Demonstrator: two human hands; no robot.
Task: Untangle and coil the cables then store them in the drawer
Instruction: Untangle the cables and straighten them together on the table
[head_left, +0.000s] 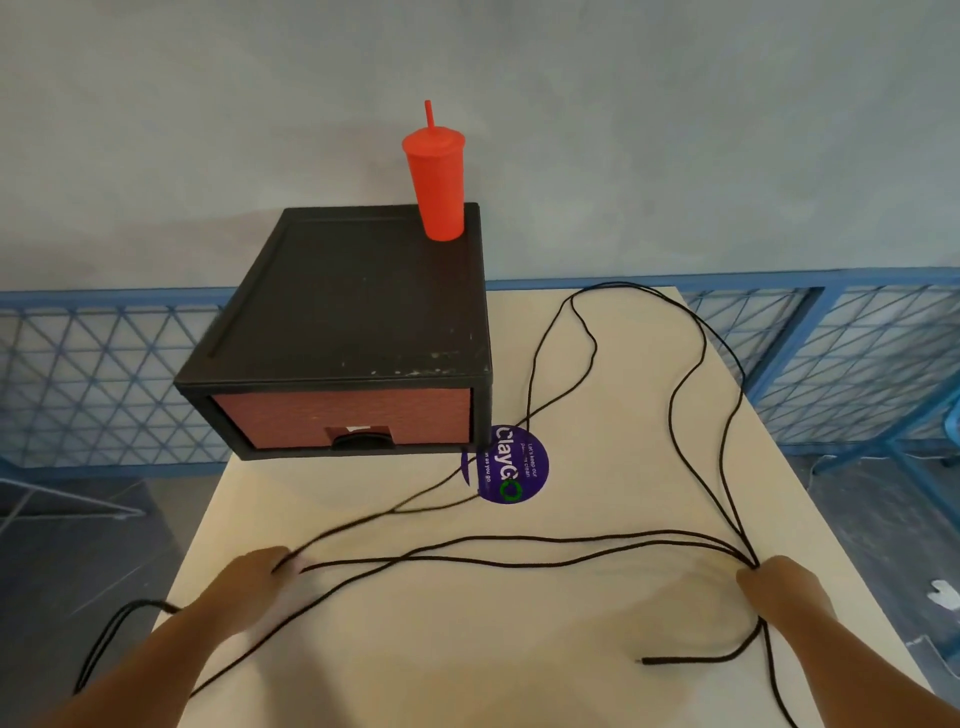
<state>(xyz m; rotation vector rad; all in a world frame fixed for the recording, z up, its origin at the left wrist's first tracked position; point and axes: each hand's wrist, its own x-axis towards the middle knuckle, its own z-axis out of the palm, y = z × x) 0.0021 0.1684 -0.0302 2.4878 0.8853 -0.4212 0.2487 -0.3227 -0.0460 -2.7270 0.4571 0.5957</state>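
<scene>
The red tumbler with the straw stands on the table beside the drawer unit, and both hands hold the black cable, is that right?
Not quite. The head view shows the red tumbler standing on top of the drawer unit, at its far right corner, not on the table beside it. The left hand and right hand do hold the black cable.

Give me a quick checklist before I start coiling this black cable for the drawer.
1. Right hand grips the gathered cable strands: ok.
2. Left hand holds strands: ok.
3. Cable free of knots: cannot tell; strands cross in several places.
4. Whole cable on the table: not ok; a loop hangs off the left edge.
5. Drawer open for storing: not ok; it is closed.
6. Cup clear of the cable: ok; it stands on top of the box.
</scene>
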